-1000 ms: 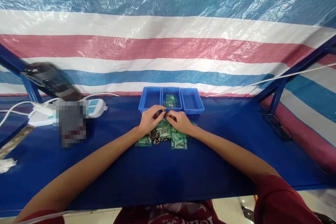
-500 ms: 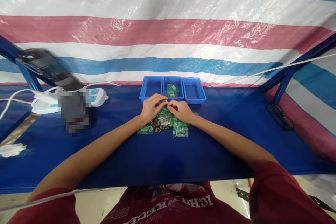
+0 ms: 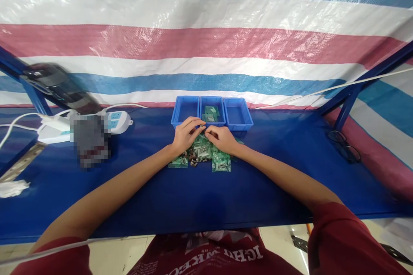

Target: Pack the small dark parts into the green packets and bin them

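Observation:
My left hand (image 3: pixel 187 136) and my right hand (image 3: pixel 222 138) meet fingertip to fingertip just in front of the blue bins. The left fingers pinch a small metallic piece (image 3: pixel 202 126), too tiny to name. The right thumb and fingers are closed beside it; what they hold, if anything, is hidden. Below both hands lies a pile of green-printed clear packets (image 3: pixel 221 162) with small metal parts inside. Loose brownish metal pieces (image 3: pixel 194 161) are scattered at the pile's near left. The middle blue bin (image 3: pixel 221 123) holds a few green packets (image 3: pixel 211 113).
A left blue bin (image 3: pixel 177 114) and a right blue bin (image 3: pixel 238 114) flank the middle one. On the blue table (image 3: pixel 155 197) are a white power strip (image 3: pixel 120 122), a blurred dark object (image 3: pixel 90 139) and, far right, glasses (image 3: pixel 348 150). A dark bottle (image 3: pixel 64 86) leans at left.
The view has tilted slightly, so everything sits a little lower. Both hands stay together; the small piece between them is now less visible. Nothing has been let go.

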Demonstrator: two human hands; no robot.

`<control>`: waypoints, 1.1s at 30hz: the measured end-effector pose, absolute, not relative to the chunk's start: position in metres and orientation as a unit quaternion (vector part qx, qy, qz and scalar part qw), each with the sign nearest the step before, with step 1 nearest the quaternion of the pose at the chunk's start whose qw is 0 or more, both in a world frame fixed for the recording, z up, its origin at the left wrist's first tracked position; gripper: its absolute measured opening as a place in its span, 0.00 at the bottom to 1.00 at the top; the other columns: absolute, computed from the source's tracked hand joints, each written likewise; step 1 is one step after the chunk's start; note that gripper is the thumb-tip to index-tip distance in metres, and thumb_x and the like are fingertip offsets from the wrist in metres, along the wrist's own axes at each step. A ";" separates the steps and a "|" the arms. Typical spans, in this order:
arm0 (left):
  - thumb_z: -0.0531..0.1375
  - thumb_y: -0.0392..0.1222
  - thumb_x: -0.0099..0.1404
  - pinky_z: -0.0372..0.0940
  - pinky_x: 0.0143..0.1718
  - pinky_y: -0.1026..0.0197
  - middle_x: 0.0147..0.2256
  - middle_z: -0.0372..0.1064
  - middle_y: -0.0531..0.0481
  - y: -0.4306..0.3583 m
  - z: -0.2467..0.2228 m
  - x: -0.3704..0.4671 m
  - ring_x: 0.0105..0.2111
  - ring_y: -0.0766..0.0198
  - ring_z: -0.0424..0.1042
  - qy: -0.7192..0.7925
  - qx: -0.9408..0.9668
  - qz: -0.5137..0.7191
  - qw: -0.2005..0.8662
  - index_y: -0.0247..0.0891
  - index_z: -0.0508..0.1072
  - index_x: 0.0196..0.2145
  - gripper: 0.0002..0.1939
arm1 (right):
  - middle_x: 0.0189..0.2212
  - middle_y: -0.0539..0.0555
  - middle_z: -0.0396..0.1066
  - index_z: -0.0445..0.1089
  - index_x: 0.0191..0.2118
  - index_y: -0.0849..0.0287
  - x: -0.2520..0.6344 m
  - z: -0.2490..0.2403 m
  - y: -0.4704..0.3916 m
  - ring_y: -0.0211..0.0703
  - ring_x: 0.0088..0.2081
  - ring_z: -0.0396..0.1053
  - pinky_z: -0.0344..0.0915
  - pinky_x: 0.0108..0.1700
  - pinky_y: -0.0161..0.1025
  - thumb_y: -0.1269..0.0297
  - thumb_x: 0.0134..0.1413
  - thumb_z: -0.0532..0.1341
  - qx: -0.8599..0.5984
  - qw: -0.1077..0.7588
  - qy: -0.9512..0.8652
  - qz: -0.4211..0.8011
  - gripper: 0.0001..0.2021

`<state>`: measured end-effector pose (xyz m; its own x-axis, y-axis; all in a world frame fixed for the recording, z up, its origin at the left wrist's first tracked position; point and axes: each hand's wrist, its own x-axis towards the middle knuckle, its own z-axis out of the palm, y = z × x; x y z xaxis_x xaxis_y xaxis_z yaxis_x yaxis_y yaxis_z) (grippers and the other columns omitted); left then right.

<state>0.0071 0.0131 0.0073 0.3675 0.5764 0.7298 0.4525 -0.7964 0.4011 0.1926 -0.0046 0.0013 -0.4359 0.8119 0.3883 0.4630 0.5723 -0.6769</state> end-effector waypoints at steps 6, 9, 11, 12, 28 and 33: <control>0.59 0.41 0.65 0.61 0.26 0.69 0.31 0.71 0.50 0.012 0.009 0.008 0.22 0.73 0.62 0.315 0.817 0.481 0.051 0.35 0.73 0.38 0.07 | 0.17 0.44 0.57 0.66 0.31 0.60 0.193 0.000 -0.005 0.33 0.19 0.54 0.49 0.27 0.32 0.64 0.60 0.53 -0.394 0.348 -0.814 0.248 0.09; 0.61 0.42 0.64 0.59 0.24 0.69 0.25 0.69 0.53 0.012 0.006 0.008 0.20 0.74 0.61 0.330 0.807 0.489 0.036 0.35 0.72 0.35 0.07 | 0.17 0.44 0.57 0.66 0.31 0.60 0.193 0.000 -0.004 0.33 0.19 0.55 0.48 0.27 0.32 0.64 0.61 0.53 -0.394 0.343 -0.816 0.246 0.09; 0.61 0.43 0.63 0.59 0.23 0.69 0.22 0.67 0.55 0.013 0.004 0.007 0.19 0.73 0.62 0.331 0.805 0.491 0.034 0.35 0.73 0.34 0.08 | 0.16 0.44 0.56 0.66 0.31 0.60 0.193 0.000 -0.005 0.33 0.19 0.55 0.48 0.27 0.32 0.64 0.61 0.53 -0.393 0.345 -0.817 0.244 0.09; 0.62 0.43 0.63 0.59 0.23 0.69 0.22 0.68 0.55 0.013 0.004 0.007 0.19 0.73 0.62 0.329 0.806 0.491 0.037 0.35 0.73 0.34 0.08 | 0.16 0.44 0.57 0.66 0.31 0.60 0.193 0.000 -0.005 0.33 0.19 0.55 0.48 0.27 0.32 0.64 0.60 0.53 -0.392 0.347 -0.816 0.244 0.09; 0.55 0.42 0.68 0.68 0.38 0.63 0.37 0.74 0.45 0.015 0.005 0.006 0.38 0.64 0.73 0.287 0.830 0.472 0.081 0.37 0.74 0.42 0.10 | 0.16 0.45 0.58 0.67 0.31 0.60 0.192 0.001 -0.004 0.33 0.20 0.55 0.49 0.27 0.32 0.65 0.59 0.54 -0.396 0.348 -0.814 0.245 0.08; 0.57 0.43 0.67 0.65 0.30 0.66 0.31 0.75 0.48 0.015 0.004 0.006 0.27 0.68 0.71 0.309 0.825 0.467 0.075 0.36 0.74 0.40 0.10 | 0.16 0.44 0.58 0.67 0.31 0.60 0.192 0.001 -0.004 0.33 0.19 0.54 0.49 0.27 0.32 0.64 0.60 0.53 -0.398 0.342 -0.815 0.245 0.09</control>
<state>0.0063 0.0145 0.0043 0.3726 0.5799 0.7245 0.4394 -0.7979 0.4127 0.1922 -0.0043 0.0014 -0.4482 0.8170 0.3628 0.4813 0.5626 -0.6722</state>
